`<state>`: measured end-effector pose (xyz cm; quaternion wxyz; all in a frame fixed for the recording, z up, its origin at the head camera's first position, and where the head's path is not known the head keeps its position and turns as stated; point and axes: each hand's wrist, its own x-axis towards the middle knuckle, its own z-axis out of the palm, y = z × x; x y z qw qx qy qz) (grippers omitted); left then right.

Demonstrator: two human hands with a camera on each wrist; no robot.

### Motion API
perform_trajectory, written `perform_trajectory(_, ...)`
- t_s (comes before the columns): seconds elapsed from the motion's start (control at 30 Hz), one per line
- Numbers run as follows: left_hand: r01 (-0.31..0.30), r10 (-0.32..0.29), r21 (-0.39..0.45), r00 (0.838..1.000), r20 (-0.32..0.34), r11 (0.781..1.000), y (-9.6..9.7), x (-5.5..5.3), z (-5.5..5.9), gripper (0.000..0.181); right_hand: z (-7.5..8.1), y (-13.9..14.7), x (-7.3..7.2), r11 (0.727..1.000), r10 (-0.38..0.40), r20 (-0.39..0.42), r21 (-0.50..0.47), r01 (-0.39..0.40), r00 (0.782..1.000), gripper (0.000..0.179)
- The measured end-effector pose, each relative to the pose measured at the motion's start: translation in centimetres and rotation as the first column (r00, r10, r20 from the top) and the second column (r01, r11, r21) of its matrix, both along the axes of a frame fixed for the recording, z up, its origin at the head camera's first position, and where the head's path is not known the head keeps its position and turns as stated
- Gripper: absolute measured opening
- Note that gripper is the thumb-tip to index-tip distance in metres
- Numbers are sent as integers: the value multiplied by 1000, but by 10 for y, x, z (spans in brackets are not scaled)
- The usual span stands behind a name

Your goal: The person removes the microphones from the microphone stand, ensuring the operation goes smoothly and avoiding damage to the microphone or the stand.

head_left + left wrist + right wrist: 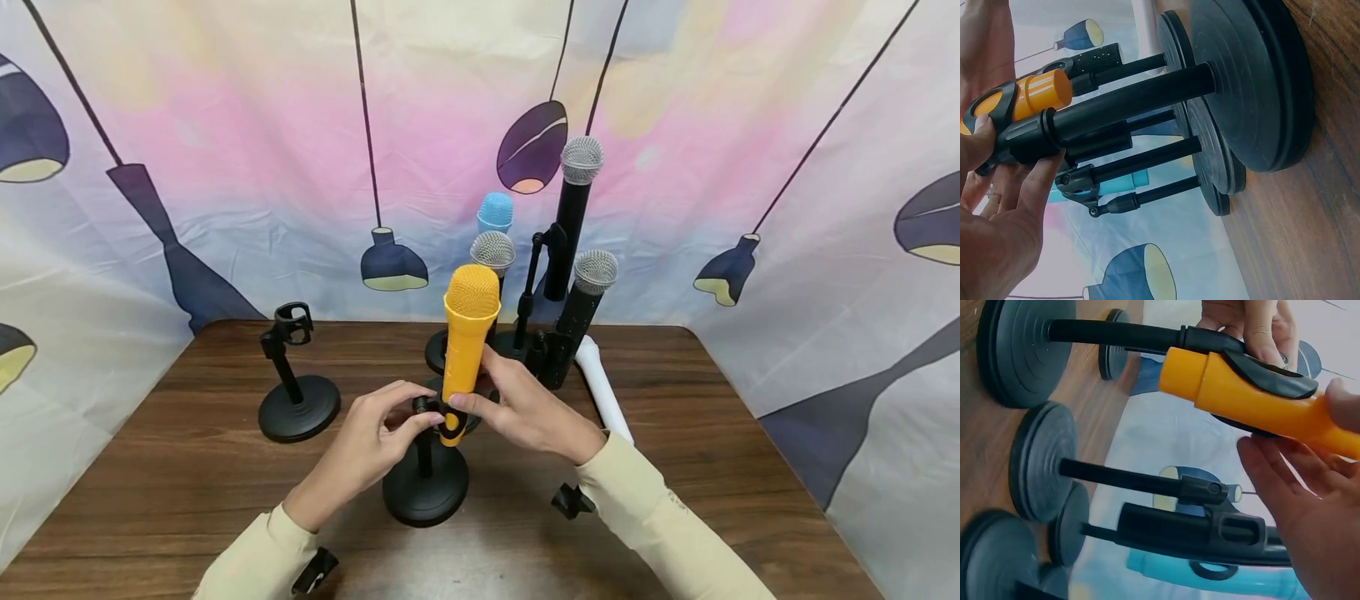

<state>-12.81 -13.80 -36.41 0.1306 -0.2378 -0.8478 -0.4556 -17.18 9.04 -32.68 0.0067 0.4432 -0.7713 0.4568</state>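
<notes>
One yellow microphone point(467, 350), likely light, stiff, best handle-held, is gripped centre-frame by right hand point(531, 410), stand point(424, 493) by left hand point(375, 429).

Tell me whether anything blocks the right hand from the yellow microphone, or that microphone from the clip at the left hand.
Nothing visible does: the right hand holds the yellow microphone, whose lower part sits within the black clip, while the left hand grips the stand by the clip.

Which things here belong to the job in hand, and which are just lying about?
In use: yellow microphone; gripped stand; left hand; right hand.
Apparently idle: empty stand; white object; blue microphone; three silver-topped microphones.
</notes>
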Motion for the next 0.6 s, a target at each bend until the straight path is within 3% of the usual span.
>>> perform_trajectory(0.1, 0, 0, -6, 1000, -5, 1000, 0, 0, 0, 19, -1, 0, 0, 1000, 4, 29, -21, -3, 1000, 56)
perform_trajectory(0.3, 5, -5, 6, 1000, -1, 1000, 0, 0, -1, 18, -4, 0, 2, 998, -38, -65, -46, 35, 997, 47)
perform_trajectory(0.47, 25, -25, 25, 1000, 1, 999, 1, -1, -1, 17, -5, 2, 3, 999, -28, -31, -44, 26, 999, 54)
perform_trajectory(0.6, 19, -19, 21, 1000, 2, 1000, 0, 0, -1, 17, -5, 0, 2, 998, -41, -78, -52, 37, 996, 51)
